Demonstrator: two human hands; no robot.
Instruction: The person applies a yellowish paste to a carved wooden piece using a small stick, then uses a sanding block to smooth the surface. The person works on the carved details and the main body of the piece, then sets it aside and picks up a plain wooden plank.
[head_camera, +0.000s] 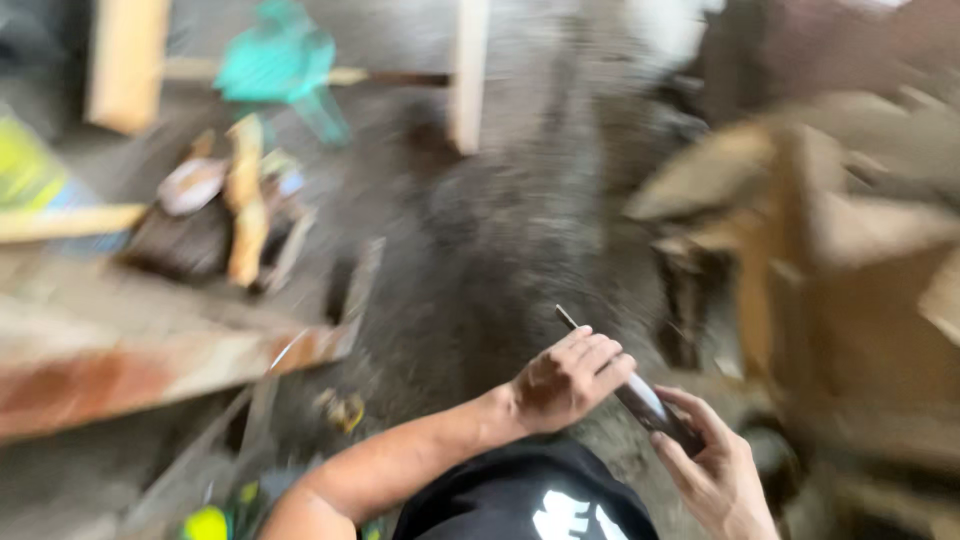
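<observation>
Left hand (568, 380) fingers curled over the phone's (640, 400) top edge — right hand (715, 470) cradles its near end, fingers spread; open floor (480, 250) beyond.

Both hands low in view, above the floor (480, 230): left hand (570, 380) over the upper part of a flat slim object (640, 400), right hand (715, 470) under its lower end. Left of them, a long plank (120, 350). Behind that, a scrap heap (225, 210); farther back, a plastic chair (280, 65). Right, stacked boards (830, 230).
</observation>
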